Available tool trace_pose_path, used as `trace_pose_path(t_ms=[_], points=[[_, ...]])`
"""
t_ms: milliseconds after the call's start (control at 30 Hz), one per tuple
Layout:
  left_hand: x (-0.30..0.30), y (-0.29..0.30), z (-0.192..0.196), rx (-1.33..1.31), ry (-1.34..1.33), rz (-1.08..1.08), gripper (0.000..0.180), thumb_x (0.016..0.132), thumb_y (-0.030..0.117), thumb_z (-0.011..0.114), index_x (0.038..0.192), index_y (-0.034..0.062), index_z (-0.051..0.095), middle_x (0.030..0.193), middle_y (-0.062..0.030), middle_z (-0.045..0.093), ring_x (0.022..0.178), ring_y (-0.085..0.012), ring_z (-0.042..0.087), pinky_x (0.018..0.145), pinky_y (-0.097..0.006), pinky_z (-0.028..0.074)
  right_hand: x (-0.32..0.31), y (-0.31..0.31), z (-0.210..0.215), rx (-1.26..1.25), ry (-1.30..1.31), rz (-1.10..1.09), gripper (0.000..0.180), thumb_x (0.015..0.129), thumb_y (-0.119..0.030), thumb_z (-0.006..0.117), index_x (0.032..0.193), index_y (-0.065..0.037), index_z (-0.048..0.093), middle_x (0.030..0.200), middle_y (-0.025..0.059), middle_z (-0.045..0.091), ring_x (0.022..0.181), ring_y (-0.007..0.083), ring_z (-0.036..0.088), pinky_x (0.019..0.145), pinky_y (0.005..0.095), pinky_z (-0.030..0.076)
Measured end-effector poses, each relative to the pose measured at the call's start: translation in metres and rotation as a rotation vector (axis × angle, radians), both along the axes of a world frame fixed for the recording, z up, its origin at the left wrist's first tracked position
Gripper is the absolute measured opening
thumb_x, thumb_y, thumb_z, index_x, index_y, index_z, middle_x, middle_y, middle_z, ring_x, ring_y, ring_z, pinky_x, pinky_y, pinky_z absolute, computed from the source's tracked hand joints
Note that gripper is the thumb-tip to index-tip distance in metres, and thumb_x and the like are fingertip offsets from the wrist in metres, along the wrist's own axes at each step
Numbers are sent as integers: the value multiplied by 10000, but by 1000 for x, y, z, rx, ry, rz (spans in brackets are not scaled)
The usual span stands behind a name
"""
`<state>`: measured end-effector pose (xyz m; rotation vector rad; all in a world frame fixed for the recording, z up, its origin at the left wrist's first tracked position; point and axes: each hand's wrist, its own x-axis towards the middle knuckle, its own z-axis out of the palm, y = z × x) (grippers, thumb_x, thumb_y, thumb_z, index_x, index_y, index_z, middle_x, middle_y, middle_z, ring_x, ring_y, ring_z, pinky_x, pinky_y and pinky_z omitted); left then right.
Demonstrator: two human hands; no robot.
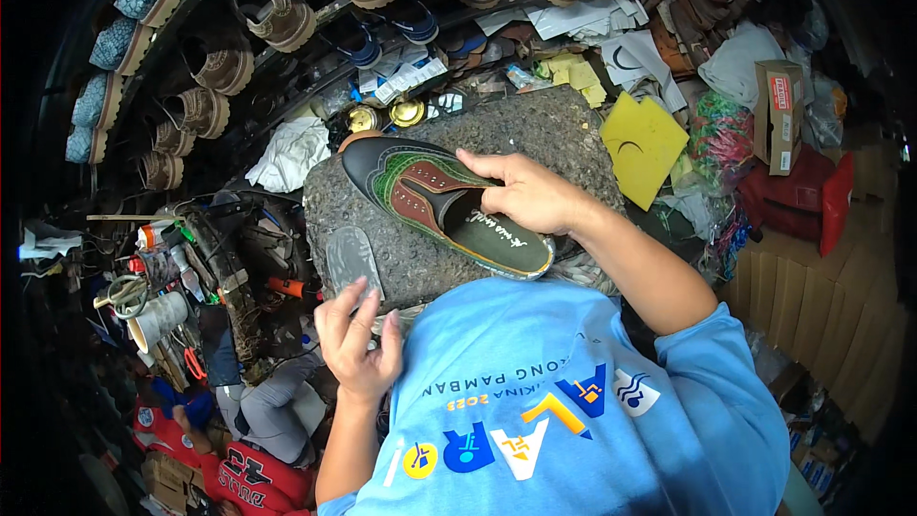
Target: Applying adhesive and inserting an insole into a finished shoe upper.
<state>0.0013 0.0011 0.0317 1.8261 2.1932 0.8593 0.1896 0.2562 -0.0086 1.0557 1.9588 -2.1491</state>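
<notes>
A shoe [420,196] with a black toe, green and brown leather panels and a dark green insole lies on a rough grey stone block [544,129]. My right hand [525,193] rests on the shoe's opening and holds it down. My left hand [355,339] hovers at the block's near left corner, fingers apart, touching a translucent grey sole-shaped piece [351,260] that lies on the block.
Finished brown and blue shoes [277,19] line curved shelves at the back. Yellow paper patterns [642,143], a cardboard box [778,115], cloth and bags crowd the right. Tools, a white cup [158,320] and clutter fill the left.
</notes>
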Motion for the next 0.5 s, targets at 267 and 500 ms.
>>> trace_pose_path(t_ms=[267,500], points=[[70,107,39,-241,-176,-271,405,744,139,890,1068,-11,699,1001,-146,651,885,-341,679,744,-417,582,-4,-12,-27,186,394,-443,787,831,33,623,1563,95,342,1577,295,396,1492,303,397,1181,320,374],[36,93,1,-40,-60,-633,232,724,-10,779,933,21,684,982,-103,664,776,-292,638,678,-385,546,11,17,-42,-740,903,-522,1072,762,-681,811,1527,-32,434,1413,113,619,1269,225,618,1092,425,519]])
